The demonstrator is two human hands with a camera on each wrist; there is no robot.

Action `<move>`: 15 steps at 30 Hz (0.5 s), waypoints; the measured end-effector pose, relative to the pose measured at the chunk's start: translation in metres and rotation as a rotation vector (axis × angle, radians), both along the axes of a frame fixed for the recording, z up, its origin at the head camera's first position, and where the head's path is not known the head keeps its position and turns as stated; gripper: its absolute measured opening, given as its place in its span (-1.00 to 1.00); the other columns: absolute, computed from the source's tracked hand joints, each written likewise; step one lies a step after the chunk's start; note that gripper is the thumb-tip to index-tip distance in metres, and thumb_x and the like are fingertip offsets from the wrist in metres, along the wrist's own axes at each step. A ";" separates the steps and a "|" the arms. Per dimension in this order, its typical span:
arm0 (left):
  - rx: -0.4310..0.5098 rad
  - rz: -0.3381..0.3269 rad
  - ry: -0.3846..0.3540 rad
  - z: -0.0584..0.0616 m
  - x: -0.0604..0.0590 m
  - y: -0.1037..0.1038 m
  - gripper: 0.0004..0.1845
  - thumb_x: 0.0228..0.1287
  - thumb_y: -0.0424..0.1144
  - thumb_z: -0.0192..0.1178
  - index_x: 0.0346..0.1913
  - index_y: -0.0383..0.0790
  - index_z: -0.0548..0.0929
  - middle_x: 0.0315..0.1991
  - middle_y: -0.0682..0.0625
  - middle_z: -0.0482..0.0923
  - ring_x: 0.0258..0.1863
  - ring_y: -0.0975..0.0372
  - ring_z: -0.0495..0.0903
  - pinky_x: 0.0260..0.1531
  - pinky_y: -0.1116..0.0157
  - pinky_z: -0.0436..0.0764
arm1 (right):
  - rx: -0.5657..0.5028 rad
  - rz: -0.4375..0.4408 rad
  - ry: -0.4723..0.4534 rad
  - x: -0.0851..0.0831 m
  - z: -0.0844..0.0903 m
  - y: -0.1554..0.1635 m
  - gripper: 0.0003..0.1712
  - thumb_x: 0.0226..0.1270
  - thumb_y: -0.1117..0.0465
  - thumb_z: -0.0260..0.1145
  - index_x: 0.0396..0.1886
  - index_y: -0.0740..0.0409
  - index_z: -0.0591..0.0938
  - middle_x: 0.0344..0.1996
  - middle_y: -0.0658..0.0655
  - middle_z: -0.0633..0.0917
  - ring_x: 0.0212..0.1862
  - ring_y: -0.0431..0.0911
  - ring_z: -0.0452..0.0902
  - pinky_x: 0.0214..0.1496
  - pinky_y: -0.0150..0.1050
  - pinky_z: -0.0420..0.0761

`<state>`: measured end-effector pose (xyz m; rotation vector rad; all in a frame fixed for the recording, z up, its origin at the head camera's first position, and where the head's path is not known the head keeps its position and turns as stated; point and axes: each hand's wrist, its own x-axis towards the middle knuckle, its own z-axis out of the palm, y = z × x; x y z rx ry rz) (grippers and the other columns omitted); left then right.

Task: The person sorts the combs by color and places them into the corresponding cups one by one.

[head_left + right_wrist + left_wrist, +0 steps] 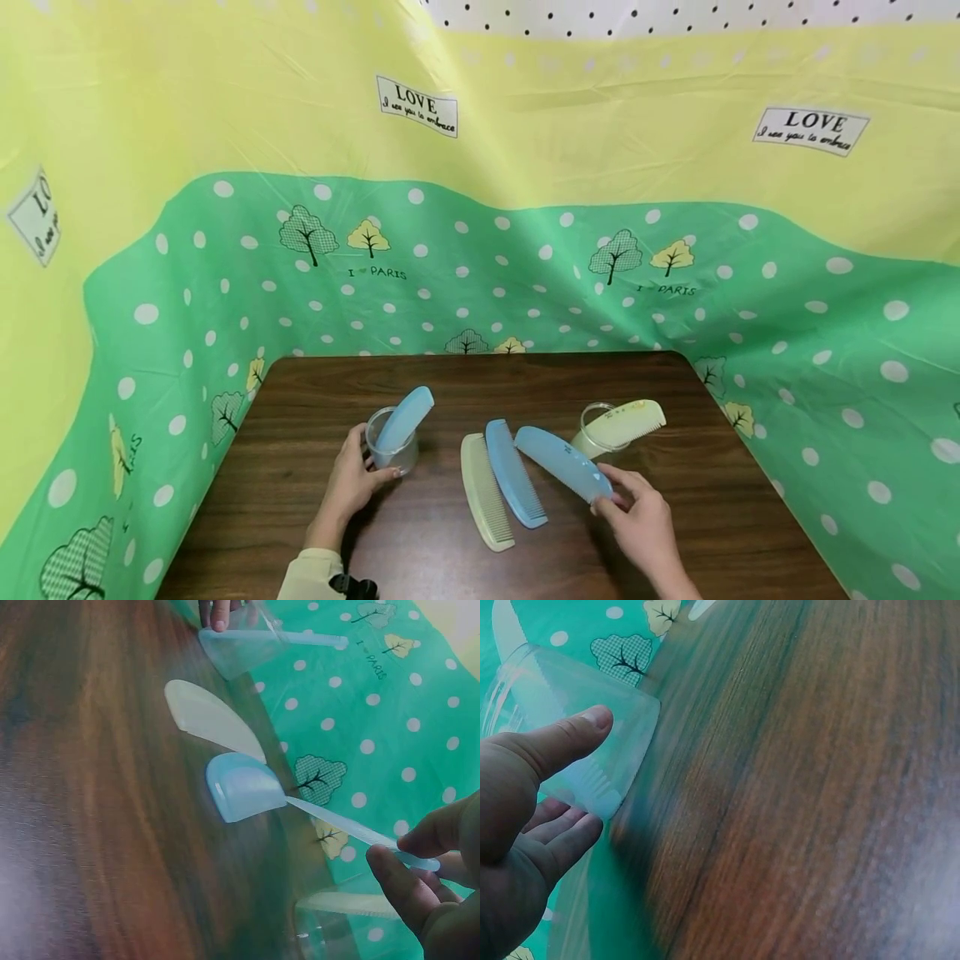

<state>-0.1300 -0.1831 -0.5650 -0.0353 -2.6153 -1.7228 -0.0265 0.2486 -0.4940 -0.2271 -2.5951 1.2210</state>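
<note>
The work in hand looks like sorting combs into two clear cups by colour, and it seems about half done. At centre left of the head view, the left hand (354,483) curls its thumb and fingers around the left cup (392,450), which stands on the brown table (420,567) and already holds one blue comb (405,417) leaning out towards the upper right; the left wrist view shows the thumb pressed on the cup's wall. At centre right of that view, the right cup (596,433) holds one cream comb (628,422), its toothed end jutting to the right. The right hand (641,521), in the lower right, pinches the near end of a second blue comb (562,463) between thumb and fingertips; the comb is lifted, slanting up and left from the fingers, and in the right wrist view it hangs clear above the wood. Two combs lie flat on the table in the middle of the frame, just beside each other: a cream one (485,492) on the left and a third blue comb (514,473) on the right. By this reckoning two combs are placed, one is in the fingers, and two are left to pick up.
</note>
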 end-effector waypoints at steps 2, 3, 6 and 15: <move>0.001 0.003 -0.001 -0.001 0.000 0.000 0.08 -0.02 -0.39 0.62 0.51 -0.35 0.14 0.48 -0.40 0.19 0.48 -0.29 0.27 0.31 -0.03 0.61 | 0.010 -0.003 0.019 -0.002 0.003 0.001 -0.46 0.08 0.42 0.53 0.12 0.09 0.75 -0.04 0.13 0.76 -0.15 -0.31 0.67 -0.26 -0.54 0.71; 0.000 0.006 -0.002 -0.001 0.000 0.000 0.08 -0.02 -0.39 0.62 0.51 -0.34 0.14 0.48 -0.39 0.19 0.48 -0.28 0.27 0.31 -0.03 0.61 | 0.014 -0.004 0.031 -0.003 0.005 0.001 -0.48 0.09 0.42 0.53 0.11 0.09 0.76 -0.05 0.12 0.76 -0.16 -0.31 0.67 -0.24 -0.55 0.71; -0.004 0.008 -0.002 -0.002 0.000 0.001 0.09 -0.01 -0.38 0.62 0.52 -0.33 0.14 0.48 -0.39 0.19 0.48 -0.28 0.28 0.30 -0.02 0.61 | 0.013 -0.006 0.064 -0.005 0.010 0.001 -0.50 0.10 0.42 0.53 0.09 0.10 0.77 -0.08 0.12 0.78 -0.20 -0.35 0.66 -0.22 -0.59 0.69; 0.006 0.002 0.009 -0.002 0.000 0.001 0.09 -0.02 -0.37 0.62 0.52 -0.35 0.14 0.48 -0.41 0.19 0.47 -0.29 0.27 0.31 -0.05 0.60 | -0.043 0.019 0.117 -0.009 0.026 0.000 -0.57 0.16 0.44 0.52 0.06 0.17 0.77 -0.08 0.20 0.78 -0.25 -0.39 0.66 -0.25 -0.61 0.70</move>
